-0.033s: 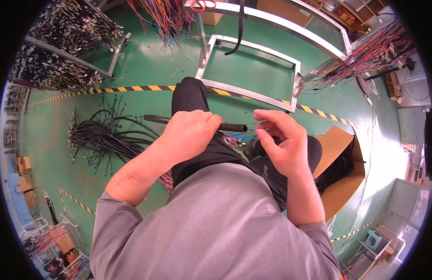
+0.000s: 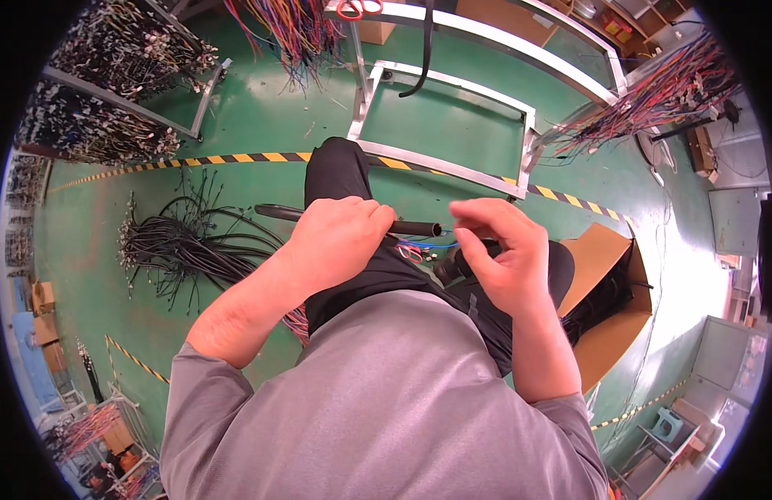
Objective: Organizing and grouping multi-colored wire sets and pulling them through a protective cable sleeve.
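Left hand (image 2: 340,237) closed around black tube (image 2: 417,227), tube held across the left thigh (image 2: 338,172), open end beyond the thigh's inner edge, right hand (image 2: 519,252) just beside that end, fingers curved, grip on blue wire (image 2: 432,245) cannot be told, black cables (image 2: 186,243) on green floor (image 2: 261,117).

Plain grey shirt (image 2: 377,392), matching short sleeves (image 2: 204,396), black trousers (image 2: 337,177), bare forearms (image 2: 257,304)
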Tool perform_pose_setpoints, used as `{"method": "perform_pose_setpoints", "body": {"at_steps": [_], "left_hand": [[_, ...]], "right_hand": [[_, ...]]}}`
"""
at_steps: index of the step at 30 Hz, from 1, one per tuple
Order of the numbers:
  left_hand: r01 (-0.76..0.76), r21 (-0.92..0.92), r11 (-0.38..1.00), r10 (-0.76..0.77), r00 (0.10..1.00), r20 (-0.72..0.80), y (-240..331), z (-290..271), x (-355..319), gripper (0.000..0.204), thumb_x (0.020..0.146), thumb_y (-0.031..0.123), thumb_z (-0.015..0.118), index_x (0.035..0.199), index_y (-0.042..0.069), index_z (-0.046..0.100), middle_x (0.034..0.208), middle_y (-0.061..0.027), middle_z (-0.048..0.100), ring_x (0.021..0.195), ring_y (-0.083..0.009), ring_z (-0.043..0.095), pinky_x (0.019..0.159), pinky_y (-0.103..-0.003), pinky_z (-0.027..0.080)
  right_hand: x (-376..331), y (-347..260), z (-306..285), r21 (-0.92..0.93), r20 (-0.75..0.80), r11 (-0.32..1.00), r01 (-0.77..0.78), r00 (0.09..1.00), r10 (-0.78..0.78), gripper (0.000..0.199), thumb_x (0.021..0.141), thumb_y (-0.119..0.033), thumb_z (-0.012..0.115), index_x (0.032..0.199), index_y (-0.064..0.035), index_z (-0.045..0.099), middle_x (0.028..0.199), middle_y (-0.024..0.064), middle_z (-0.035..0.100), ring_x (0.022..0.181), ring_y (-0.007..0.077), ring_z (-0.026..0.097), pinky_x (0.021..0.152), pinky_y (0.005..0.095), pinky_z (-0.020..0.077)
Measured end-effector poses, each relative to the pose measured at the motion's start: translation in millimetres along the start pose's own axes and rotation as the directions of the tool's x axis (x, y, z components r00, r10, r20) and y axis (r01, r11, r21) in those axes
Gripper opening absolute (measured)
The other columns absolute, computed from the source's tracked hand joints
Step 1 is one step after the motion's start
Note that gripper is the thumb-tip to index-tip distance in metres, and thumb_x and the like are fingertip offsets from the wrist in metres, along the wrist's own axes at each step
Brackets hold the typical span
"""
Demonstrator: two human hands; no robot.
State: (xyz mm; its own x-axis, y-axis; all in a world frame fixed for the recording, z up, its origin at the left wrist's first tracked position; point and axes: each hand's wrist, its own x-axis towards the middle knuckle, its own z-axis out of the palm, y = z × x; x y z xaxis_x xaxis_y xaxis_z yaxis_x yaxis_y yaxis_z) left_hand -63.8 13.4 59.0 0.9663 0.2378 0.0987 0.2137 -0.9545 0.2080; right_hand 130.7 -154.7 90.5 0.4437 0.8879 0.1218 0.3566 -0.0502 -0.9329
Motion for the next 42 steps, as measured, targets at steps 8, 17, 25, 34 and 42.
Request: {"method": "perform_pose_setpoints", "body": {"at_steps": [8, 17, 25, 34, 42], "left_hand": [[-0.009, 0.014, 1.0, 0.008, 0.998, 0.065, 5.2, 2.2, 4.1, 0.013, 0.082, 0.008, 0.066, 0.095, 0.01, 0.063, 0.081, -0.0019, 0.064, 0.081, -0.0212, 0.068, 0.065, -0.036, 0.055], [0.03, -0.011, 0.999, -0.029, 0.997, 0.074, 4.1, 10.1, 7.6, 0.018, 0.078, 0.009, 0.071, 0.093, 0.009, 0.061, 0.082, -0.0031, 0.065, 0.081, -0.0231, 0.069, 0.066, -0.038, 0.056], [0.077, -0.011, 0.997, -0.075, 0.99, 0.121, -16.8, 28.1, 5.1, 0.016, 0.08, 0.009, 0.069, 0.095, 0.009, 0.063, 0.085, -0.0049, 0.067, 0.082, -0.0258, 0.07, 0.069, -0.04, 0.056], [0.008, -0.036, 0.999, -0.006, 0.998, 0.056, -1.0, 22.6, 9.0, 0.019, 0.081, 0.008, 0.068, 0.099, 0.01, 0.065, 0.086, -0.0028, 0.067, 0.086, -0.0217, 0.07, 0.069, -0.037, 0.056], [0.011, -0.018, 1.0, -0.01, 1.0, 0.019, 5.7, 19.5, 7.7, 0.017, 0.08, 0.01, 0.07, 0.097, 0.01, 0.064, 0.081, -0.0021, 0.064, 0.081, -0.0214, 0.069, 0.065, -0.037, 0.055]], "right_hand": [[0.7, -1.4, 1.0, -0.41, 0.124, 0.852, 0.325, 0.946, -0.301, 0.015, 0.081, 0.003, 0.077, 0.094, -0.0025, 0.072, 0.079, 0.0074, 0.069, 0.067, 0.0203, 0.068, 0.059, 0.0309, 0.0531], [2.7, 11.6, 6.9, -0.577, 0.143, 0.64, 0.508, 0.834, -0.533, 0.018, 0.075, 0.004, 0.074, 0.081, -0.0049, 0.059, 0.071, 0.0076, 0.056, 0.061, 0.0253, 0.06, 0.055, 0.035, 0.0502], [-2.1, 10.3, -26.3, -0.623, -0.12, 0.717, 0.313, 0.867, -0.484, 0.015, 0.08, 0.006, 0.073, 0.087, -0.0017, 0.063, 0.072, 0.0048, 0.062, 0.061, 0.0156, 0.06, 0.055, 0.0303, 0.0491], [-6.1, 7.3, -8.7, -0.105, 0.059, 0.991, 0.077, 0.996, -0.071, 0.024, 0.083, 0.007, 0.075, 0.106, 0.002, 0.07, 0.096, 0.0089, 0.072, 0.083, 0.0138, 0.072, 0.076, 0.0258, 0.059], [-7.5, -4.6, -1.4, -0.13, 0.077, 0.984, 0.121, 0.991, -0.111, 0.017, 0.082, 0.005, 0.078, 0.098, 0.0016, 0.073, 0.088, 0.0094, 0.073, 0.076, 0.016, 0.072, 0.069, 0.0264, 0.0578]]}}
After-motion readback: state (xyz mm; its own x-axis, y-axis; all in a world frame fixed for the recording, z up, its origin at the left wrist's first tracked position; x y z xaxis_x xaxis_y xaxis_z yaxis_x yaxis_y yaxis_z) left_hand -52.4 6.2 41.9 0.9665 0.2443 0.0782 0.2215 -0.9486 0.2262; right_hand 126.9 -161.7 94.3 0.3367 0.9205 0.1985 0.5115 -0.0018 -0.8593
